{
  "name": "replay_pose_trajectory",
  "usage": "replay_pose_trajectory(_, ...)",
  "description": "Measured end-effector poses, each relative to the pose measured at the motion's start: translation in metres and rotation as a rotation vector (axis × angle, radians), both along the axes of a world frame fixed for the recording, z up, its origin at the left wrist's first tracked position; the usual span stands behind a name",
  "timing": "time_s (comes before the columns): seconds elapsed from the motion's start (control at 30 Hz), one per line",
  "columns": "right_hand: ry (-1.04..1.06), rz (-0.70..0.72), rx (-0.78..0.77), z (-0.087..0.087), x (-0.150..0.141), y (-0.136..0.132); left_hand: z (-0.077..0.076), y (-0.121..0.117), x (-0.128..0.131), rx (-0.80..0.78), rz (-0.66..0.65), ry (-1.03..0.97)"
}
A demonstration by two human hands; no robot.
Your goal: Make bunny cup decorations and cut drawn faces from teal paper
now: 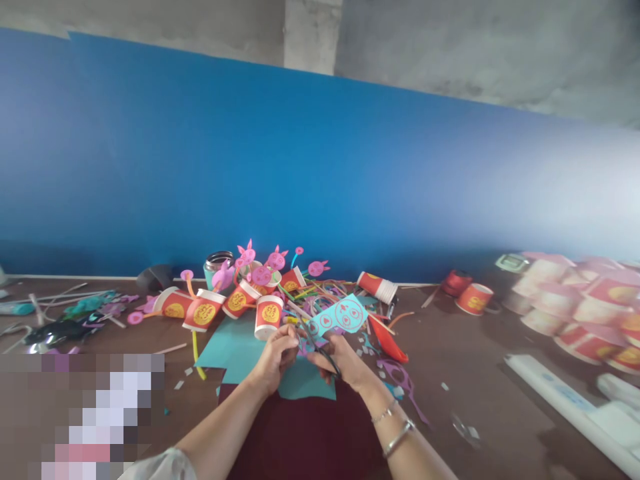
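My right hand [345,360] is closed round a pair of dark-handled scissors [320,348], whose blades point up and left. Just above it is a light blue paper strip [345,315] with red circles and a face drawn on it, its left end close to the blades. My left hand [277,353] is pinched shut beside the scissors; what sits between its fingertips is too small to make out. Under both hands lie larger light blue paper sheets [235,343] with cut edges.
Red paper cups [269,316] with pink paper animal heads [277,259] crowd the table behind my hands. Stacked cups [377,288], a red pouch-like object [389,340] and purple paper scraps [400,377] lie to the right. Blurred cup piles [575,300] and a white device [560,393] stand farther right.
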State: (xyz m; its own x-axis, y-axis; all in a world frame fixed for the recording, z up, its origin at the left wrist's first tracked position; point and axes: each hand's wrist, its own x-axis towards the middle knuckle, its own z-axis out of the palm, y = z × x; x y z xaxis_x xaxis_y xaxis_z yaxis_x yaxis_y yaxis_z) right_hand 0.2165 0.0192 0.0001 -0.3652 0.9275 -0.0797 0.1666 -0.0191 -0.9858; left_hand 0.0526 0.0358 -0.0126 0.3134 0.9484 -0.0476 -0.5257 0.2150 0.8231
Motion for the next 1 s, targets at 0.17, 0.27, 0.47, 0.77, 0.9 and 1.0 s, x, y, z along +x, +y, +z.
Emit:
replay_pose_trajectory(0.17,-0.003,-0.047,0.11,-0.01,-0.008,0.003,0.001,-0.001,0.0,-0.012,0.012,-0.03)
replay_pose_trajectory(0.27,0.005,-0.038,0.097,-0.011,-0.009,0.003,0.0,0.0,0.0,-0.023,0.018,-0.046)
replay_pose_trajectory(0.47,0.085,0.085,-0.054,-0.001,-0.002,-0.003,-0.001,0.0,0.001,-0.078,0.036,-0.076)
replay_pose_trajectory(0.77,0.113,0.429,-0.277,0.006,0.013,-0.01,-0.002,0.001,-0.001,-0.217,-0.178,-0.048)
replay_pose_trajectory(0.9,0.076,0.449,-0.293,0.005,0.017,-0.01,-0.003,-0.002,0.001,-0.231,-0.257,-0.003)
replay_pose_trajectory(1.0,0.056,0.481,-0.3,0.007,0.017,-0.011,-0.001,-0.006,0.002,-0.151,-0.253,0.03)
